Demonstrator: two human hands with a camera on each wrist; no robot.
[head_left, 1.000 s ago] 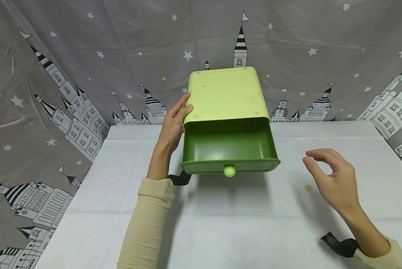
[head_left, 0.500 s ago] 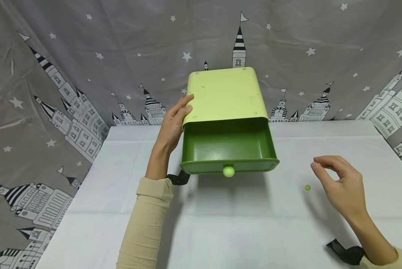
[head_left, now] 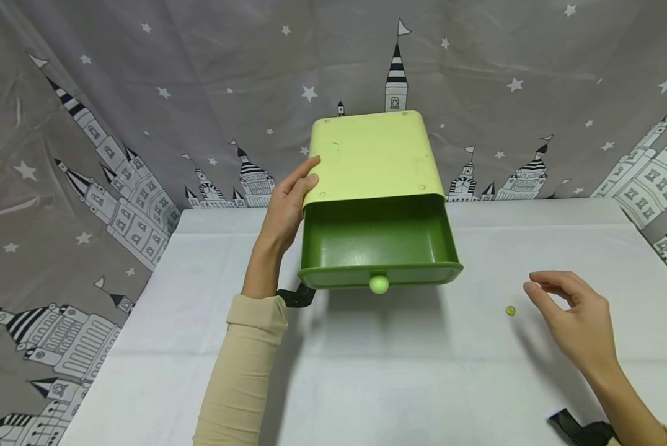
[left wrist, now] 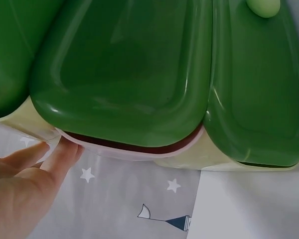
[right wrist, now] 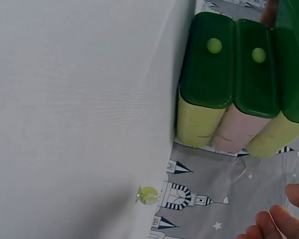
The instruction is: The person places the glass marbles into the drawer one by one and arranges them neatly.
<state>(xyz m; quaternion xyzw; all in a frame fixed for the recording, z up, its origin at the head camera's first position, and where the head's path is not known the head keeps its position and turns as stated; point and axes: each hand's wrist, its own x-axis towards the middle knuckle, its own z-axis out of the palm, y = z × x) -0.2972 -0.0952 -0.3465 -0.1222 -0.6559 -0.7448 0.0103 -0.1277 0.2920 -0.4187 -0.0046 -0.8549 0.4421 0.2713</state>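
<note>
A small drawer cabinet stands at the back middle of the table in the head view; its top case [head_left: 375, 158] is pale yellow. The dark green top drawer [head_left: 375, 238] is pulled out, and I see nothing inside it. My left hand [head_left: 282, 214] rests with extended fingers against the cabinet's left side. To the right, a little yellow-green glass marble [head_left: 510, 310] lies on the white cloth. My right hand [head_left: 581, 325] hovers beside the marble, its fingers loosely bent and holding nothing. In the right wrist view its fingertips [right wrist: 269, 221] are apart from the marble.
Below the top unit are a pink unit [right wrist: 239, 129] and another yellow unit [right wrist: 197, 119], both with their green drawers pushed in. A white cloth [head_left: 400, 396] covers the table. Behind it hangs a grey curtain [head_left: 199, 80] printed with castles and stars.
My right hand has drawn back to the right and nearer to me, away from the cabinet. The left hand, drawer and marble stay as they were.
</note>
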